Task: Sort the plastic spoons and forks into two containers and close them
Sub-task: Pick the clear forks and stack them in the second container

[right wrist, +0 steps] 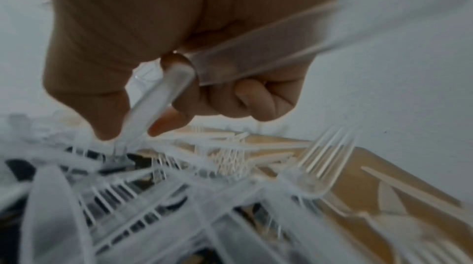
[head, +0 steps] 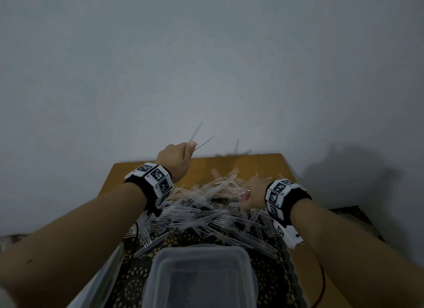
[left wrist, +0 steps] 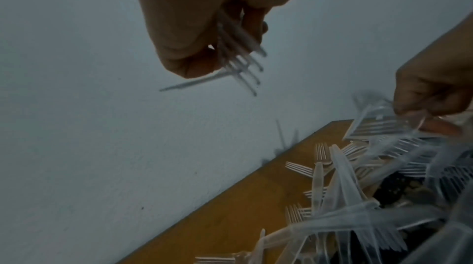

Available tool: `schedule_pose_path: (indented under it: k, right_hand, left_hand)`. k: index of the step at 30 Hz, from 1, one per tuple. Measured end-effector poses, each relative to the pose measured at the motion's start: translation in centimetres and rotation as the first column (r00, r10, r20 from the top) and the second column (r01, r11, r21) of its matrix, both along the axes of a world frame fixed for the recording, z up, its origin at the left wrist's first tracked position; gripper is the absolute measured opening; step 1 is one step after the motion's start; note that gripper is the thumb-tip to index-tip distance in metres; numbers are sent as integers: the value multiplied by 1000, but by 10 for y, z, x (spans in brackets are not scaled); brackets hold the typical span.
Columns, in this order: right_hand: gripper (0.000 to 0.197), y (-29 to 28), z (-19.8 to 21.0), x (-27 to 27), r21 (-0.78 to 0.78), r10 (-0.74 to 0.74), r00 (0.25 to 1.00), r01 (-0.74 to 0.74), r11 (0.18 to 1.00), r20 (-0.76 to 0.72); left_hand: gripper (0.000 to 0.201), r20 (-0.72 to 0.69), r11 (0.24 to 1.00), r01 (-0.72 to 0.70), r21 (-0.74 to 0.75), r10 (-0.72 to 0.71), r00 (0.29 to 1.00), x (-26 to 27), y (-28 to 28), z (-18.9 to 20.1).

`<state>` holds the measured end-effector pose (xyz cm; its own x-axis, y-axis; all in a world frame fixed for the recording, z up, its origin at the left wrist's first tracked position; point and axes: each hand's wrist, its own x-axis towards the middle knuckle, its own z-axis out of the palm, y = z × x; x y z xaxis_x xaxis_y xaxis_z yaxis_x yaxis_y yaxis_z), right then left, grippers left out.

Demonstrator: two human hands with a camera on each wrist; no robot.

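left hand [head: 175, 162] grips forks [left wrist: 238, 54] above the worktop's [head: 270, 164] far edge; right hand [head: 253, 193] pinches a fork [right wrist: 156, 102] from the heap [head: 206, 213]; clear container [head: 202, 275] sits near.

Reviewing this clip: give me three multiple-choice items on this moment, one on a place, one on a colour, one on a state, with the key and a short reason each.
1. Where is the clear container?
A. Nearest the person, in front of the pile of forks
B. Against the wall
C. In the left hand

2. What colour is the bare tabletop?
A. White
B. Orange-brown
C. Green

3. What is the left hand doing?
A. Lying flat on the table
B. Hanging free with nothing in it
C. Gripping several forks, raised above the table

Key: 1 A, it sits at the head view's bottom edge. 2 B, bare wood shows by the wall. 3 C, tines stick out of the fist in the left wrist view.
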<state>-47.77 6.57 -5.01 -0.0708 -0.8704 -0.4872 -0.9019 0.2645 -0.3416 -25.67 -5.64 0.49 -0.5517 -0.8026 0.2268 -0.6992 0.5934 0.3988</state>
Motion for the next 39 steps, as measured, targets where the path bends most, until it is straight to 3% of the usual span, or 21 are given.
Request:
schedule_pose_path:
  k: [3, 6, 8, 10, 14, 20, 26, 29, 34, 39]
  right_hand:
    - [40, 13, 12, -9, 8, -1, 998, 2, 1000, -62]
    - [29, 32, 19, -14, 22, 35, 997, -33, 999, -74]
    - [32, 47, 21, -15, -5, 14, 998, -14, 1000, -56]
    - [38, 58, 18, -19, -64, -68, 998, 67, 996, -8]
    - [34, 79, 7, -21, -148, -201, 945, 244, 958, 259]
    - [23, 92, -12, -26, -151, -269, 897, 337, 929, 351]
    - [13, 90, -14, -23, -239, -303, 887, 397, 886, 349]
    - [14, 90, -10, -17, -252, -317, 865, 431, 866, 388]
    - [4, 99, 2, -6, -332, -307, 818, 498, 801, 486]
    - [36, 106, 21, 9, -450, -256, 872, 443, 776, 417]
  left_hand:
    - [55, -33, 984, 39, 173, -33, 999, 2, 10, 0]
    - [57, 220, 967, 92, 239, -146, 965, 2, 22, -14]
    - [48, 420, 956, 159, 247, -254, 871, -1, 30, -27]
    - [34, 520, 947, 180, 265, -298, 801, -6, 38, -38]
    - [32, 569, 947, 148, 283, -291, 769, -21, 47, -53]
    - [38, 722, 961, 114, 253, -266, 639, -43, 52, -61]
    - [34, 748, 950, 184, 254, -313, 586, -45, 54, -66]
    - [30, 699, 935, 219, 280, -354, 621, -43, 53, -67]
    - [33, 612, 958, 207, 198, -286, 737, -39, 53, -49]
    - [25, 310, 977, 163, 138, -199, 930, -22, 52, -3]
